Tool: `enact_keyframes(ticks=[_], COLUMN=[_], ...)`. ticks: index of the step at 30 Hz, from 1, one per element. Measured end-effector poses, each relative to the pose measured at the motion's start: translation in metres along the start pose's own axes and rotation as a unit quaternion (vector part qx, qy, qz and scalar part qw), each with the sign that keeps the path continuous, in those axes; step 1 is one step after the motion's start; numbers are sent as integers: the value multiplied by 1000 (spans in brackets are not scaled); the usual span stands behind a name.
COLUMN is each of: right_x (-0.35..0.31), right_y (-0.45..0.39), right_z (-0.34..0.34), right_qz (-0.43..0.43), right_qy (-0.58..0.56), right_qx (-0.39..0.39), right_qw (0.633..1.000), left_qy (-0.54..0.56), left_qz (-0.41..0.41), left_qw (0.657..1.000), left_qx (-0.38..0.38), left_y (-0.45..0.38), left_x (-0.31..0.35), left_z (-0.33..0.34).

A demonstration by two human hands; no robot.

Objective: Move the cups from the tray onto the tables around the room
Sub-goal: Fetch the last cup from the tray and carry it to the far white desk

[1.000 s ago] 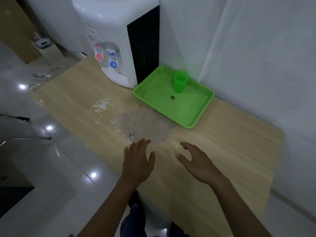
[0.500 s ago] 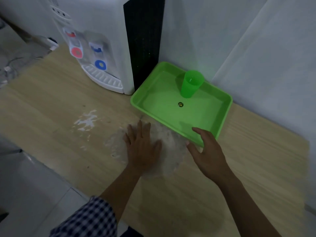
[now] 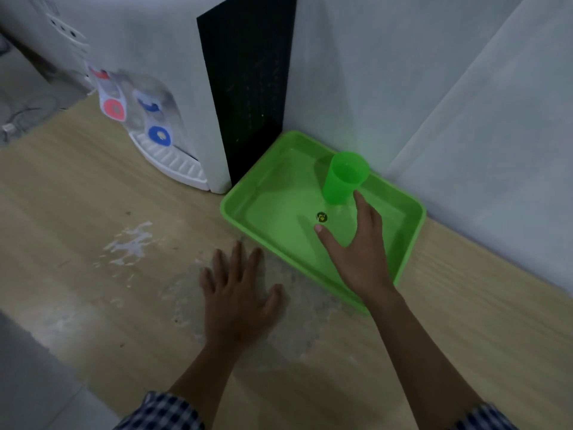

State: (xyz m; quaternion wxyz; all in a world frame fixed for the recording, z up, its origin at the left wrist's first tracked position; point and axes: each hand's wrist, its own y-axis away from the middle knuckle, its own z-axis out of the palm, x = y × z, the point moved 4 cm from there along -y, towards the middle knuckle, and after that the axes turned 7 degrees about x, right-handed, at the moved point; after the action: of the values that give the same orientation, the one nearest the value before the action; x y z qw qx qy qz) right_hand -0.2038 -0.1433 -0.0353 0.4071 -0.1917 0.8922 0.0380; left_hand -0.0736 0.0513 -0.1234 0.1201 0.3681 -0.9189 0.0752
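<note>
- Between my spread thumb and fingers there is nothing yet: my right hand (image 3: 359, 259) hangs open over the green tray (image 3: 266, 209), holding nothing.
- Just past my fingertips (image 3: 359, 197) stands the green cup (image 3: 344, 178), upright at the tray's far side, near the wall. I cannot tell whether I touch it.
- Reaching too fast could knock the light cup over or push it against the wall.
- Under my palm the tray could skid if I press on its rim.
- Beside my wrist, my left hand (image 3: 238, 299) lies flat and empty on the wooden table (image 3: 77, 193), over a pale rough patch.
- Beyond the tray's left end stands the water dispenser (image 3: 173, 97); a wide swing while lifting could clip it.
</note>
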Motion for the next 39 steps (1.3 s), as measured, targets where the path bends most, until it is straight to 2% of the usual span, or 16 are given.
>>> enact_keyframes(ticks=[5, 11, 25, 32, 39], right_x=[-8, -4, 5, -12, -28], right_y=[-49, -90, -102, -40, 90], right_z=[6, 19, 27, -17, -65], right_qz=[-2, 4, -2, -8, 14], right_qy=[-21, -22, -61, -70, -40], right_qx=[51, 49, 112, 150, 160], right_qw=[998, 999, 992, 986, 986], left_qy=[-6, -7, 9, 11, 29], left_qz=[-11, -17, -22, -11, 6], left_qw=[1000, 1000, 1000, 1000, 999], left_qx=[-10, -10, -12, -2, -12], left_y=[-1, -2, -4, -4, -1], left_x=[2, 2, 3, 3, 3], left_z=[-3, -2, 0, -2, 0])
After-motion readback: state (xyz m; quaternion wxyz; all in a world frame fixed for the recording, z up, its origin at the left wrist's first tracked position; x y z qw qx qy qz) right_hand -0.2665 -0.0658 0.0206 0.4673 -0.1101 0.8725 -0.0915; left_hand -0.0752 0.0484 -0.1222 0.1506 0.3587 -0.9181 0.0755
